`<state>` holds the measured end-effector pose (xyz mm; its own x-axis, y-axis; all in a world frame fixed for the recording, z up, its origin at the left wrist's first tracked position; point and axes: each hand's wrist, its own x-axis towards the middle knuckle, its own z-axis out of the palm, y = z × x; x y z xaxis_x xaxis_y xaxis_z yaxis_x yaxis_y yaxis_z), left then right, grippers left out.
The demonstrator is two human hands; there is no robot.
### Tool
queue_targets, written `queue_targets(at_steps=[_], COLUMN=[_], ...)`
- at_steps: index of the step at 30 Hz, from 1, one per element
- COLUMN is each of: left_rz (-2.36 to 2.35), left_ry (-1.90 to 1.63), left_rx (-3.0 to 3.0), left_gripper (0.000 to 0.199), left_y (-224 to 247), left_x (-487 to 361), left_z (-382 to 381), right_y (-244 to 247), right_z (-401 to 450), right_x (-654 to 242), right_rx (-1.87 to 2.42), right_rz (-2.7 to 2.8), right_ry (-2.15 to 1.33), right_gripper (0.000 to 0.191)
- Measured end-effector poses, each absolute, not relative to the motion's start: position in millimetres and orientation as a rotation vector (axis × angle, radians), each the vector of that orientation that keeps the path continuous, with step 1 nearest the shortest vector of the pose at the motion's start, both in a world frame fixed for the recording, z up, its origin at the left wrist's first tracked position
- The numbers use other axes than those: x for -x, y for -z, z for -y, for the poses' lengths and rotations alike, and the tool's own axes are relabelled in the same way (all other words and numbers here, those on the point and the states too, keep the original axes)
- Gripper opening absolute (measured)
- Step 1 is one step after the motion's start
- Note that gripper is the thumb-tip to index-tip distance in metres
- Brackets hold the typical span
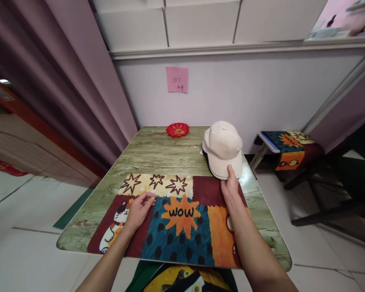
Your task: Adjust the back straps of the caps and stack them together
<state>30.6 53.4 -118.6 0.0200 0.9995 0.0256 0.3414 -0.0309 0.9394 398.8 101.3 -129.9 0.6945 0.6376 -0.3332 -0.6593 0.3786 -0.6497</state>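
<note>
A cream baseball cap (223, 142) is at the right rear of the table, its brim toward me. My right hand (230, 186) grips the brim, thumb on top and the other fingers hidden beneath. Something dark shows under the cap's left side, possibly a second cap; I cannot make it out. Loosely curled, with fingertips drawn together, my left hand (141, 209) is over the left half of a colourful patchwork mat (176, 239) with "WOW" on it. Nothing shows between its fingers.
A red scalloped dish (177, 129) stands at the table's back edge. The green wood-look table (152, 152) meets a wall bearing a pink note (177, 80). A purple curtain (88, 81) hangs left. To the right are a small mat-draped stand (292, 146) and a dark chair (319, 202).
</note>
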Motion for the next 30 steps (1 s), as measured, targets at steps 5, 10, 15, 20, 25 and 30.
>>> queue_targets(at_steps=[5, 10, 15, 20, 25, 30], left_rz=[-1.412, -1.399, -1.361, -1.305, -1.255, -1.216], left_ry=[-1.033, -1.013, -1.009, -0.997, -0.977, -0.975], left_rx=[-1.487, -1.545, -1.637, -1.658, -1.658, -1.696], left_gripper=[0.033, 0.028, 0.022, 0.019, 0.018, 0.017], left_y=[118, 118, 118, 113, 113, 113], left_x=[-29, -26, -22, -19, -14, -11], left_z=[-48, -44, -42, -42, -42, -43], right_y=[130, 134, 137, 146, 146, 132], right_z=[-96, -95, -88, -51, -12, -5], right_x=[-395, -395, -395, -375, -342, -309], right_rx=[0.860, 0.888, 0.940, 1.054, 1.186, 1.232], right_rz=[-0.043, -0.027, -0.009, -0.040, 0.086, 0.152], right_ry=[-0.821, -0.795, -0.804, -0.836, -0.975, -1.196], right_gripper=[0.061, 0.055, 0.046, 0.018, 0.011, 0.028])
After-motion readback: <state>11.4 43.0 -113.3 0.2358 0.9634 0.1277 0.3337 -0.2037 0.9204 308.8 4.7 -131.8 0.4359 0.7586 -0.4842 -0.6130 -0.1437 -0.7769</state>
